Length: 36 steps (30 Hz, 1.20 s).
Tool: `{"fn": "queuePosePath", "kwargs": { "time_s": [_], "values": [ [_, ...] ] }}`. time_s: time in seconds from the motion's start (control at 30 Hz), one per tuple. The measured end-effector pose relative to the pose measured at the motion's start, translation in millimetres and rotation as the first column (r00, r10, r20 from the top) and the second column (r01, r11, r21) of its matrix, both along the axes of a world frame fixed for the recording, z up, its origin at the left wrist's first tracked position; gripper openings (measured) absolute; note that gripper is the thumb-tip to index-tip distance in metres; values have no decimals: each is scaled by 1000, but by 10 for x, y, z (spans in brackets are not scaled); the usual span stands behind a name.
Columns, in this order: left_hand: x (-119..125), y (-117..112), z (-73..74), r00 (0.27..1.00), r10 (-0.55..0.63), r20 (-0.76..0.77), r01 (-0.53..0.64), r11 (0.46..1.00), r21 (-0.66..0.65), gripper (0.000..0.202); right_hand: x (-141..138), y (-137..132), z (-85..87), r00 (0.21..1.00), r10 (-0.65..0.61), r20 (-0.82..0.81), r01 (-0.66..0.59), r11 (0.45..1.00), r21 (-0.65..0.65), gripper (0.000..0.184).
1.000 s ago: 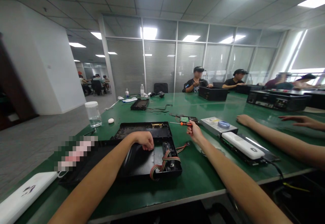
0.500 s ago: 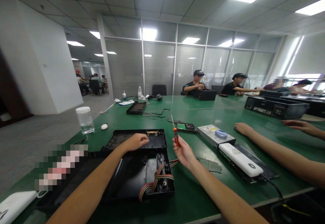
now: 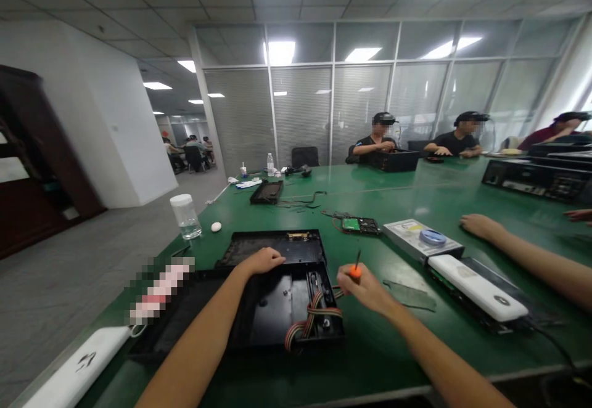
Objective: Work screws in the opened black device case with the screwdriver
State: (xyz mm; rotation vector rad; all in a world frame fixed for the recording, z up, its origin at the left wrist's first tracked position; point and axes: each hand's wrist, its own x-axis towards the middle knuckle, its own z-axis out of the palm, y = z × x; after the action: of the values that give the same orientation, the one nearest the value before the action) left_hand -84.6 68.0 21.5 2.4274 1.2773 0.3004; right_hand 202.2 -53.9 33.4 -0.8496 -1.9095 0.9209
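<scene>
My right hand [image 3: 363, 286] is closed around a screwdriver [image 3: 356, 271] with an orange-and-black handle, its dark shaft pointing up. It is just right of an opened black computer case [image 3: 266, 306], apart from it. Striped ribbon wires [image 3: 314, 322] loop over the case's right end. My left hand [image 3: 264, 261] rests at the ridge between the case's main tray and its raised far panel [image 3: 277, 244]. Its fingers are bent down over that ridge, and the fingertips are partly hidden.
A circuit board [image 3: 361, 225], a metal box [image 3: 407, 238] and a white power bank [image 3: 476, 288] lie to the right, near another person's arm [image 3: 527, 248]. On the left are a lidded plastic jar [image 3: 185, 217] and another white power bank [image 3: 83, 365]. People sit across the green table.
My view has turned right, shifting the scene left to right. The screwdriver, upright and fully visible before, is now lower in my right hand and foreshortened. My left hand stays on the case.
</scene>
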Motion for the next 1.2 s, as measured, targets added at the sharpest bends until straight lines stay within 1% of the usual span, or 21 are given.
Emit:
{"fn": "queuePosePath", "kwargs": {
  "time_s": [0.03,0.07,0.1,0.17,0.2,0.23,0.27,0.33,0.4,0.43,0.5,0.53,0.6,0.67,0.73,0.83,0.9,0.97,1.07,1.13,1.2],
  "values": [
    [-4,-18,-20,1000,11,14,-11,1000,-25,48,-7,-193,23,972,-22,232,-6,993,116,22],
    [-5,-35,-39,999,24,28,-23,999,-49,48,-31,-394,26,909,-73,410,-17,977,211,12],
    [-3,-50,-55,999,35,41,-32,997,-69,48,-68,-587,10,829,-142,541,-19,960,281,15],
    [5,-70,-66,998,45,53,-39,994,-102,48,-147,-897,-62,679,-268,683,-5,929,370,31],
    [8,-75,-57,998,42,51,-35,992,-117,47,-171,-1000,-105,628,-305,716,-2,919,394,33],
    [10,-77,-41,998,34,44,-27,990,-137,47,-175,-1069,-143,597,-323,734,-7,913,408,32],
    [9,-77,-19,999,17,30,-12,986,-165,45,-156,-1110,-172,584,-322,745,-23,911,412,29],
    [9,-82,30,1000,-24,-18,19,975,-219,40,-56,-1147,-193,585,-292,756,-65,913,403,24],
    [21,-107,67,994,-57,-98,37,979,-200,33,86,-1186,-187,589,-258,766,-88,921,378,25],
    [35,-130,79,986,-72,-149,50,988,-149,28,154,-1219,-186,590,-244,769,-90,927,364,27],
    [81,-195,107,961,-116,-250,124,992,15,18,251,-1300,-204,591,-243,769,-63,936,345,27],
    [109,-231,133,947,-144,-288,181,978,105,13,275,-1338,-224,587,-267,764,-29,937,349,26],
    [162,-303,233,924,-199,-325,287,925,249,9,278,-1368,-270,565,-337,753,51,925,376,22],
    [197,-377,411,922,-224,-316,331,880,341,10,243,-1292,-297,544,-386,745,91,910,405,18],
    [208,-489,644,926,-230,-301,339,857,389,11,196,-1082,-287,544,-390,743,72,904,422,15],
    [193,-813,971,915,-258,-310,375,829,414,13,113,-573,-229,550,-384,742,17,893,449,15],
    [182,-1130,1092,903,-268,-337,396,822,409,12,47,-203,-210,549,-407,730,18,879,476,20],
    [178,-1471,1110,892,-258,-371,402,828,391,11,-4,107,-235,570,-430,700,36,864,502,24],
    [159,-1889,987,884,-242,-399,388,856,341,7,37,391,-335,606,-431,668,-32,826,563,33],
    [124,-2052,854,890,-240,-388,371,875,311,7,183,472,-401,602,-456,656,-76,785,615,43],
    [78,-2125,704,901,-247,-357,357,890,285,7,402,503,-434,576,-509,639,-52,758,650,50]
  ]
}}
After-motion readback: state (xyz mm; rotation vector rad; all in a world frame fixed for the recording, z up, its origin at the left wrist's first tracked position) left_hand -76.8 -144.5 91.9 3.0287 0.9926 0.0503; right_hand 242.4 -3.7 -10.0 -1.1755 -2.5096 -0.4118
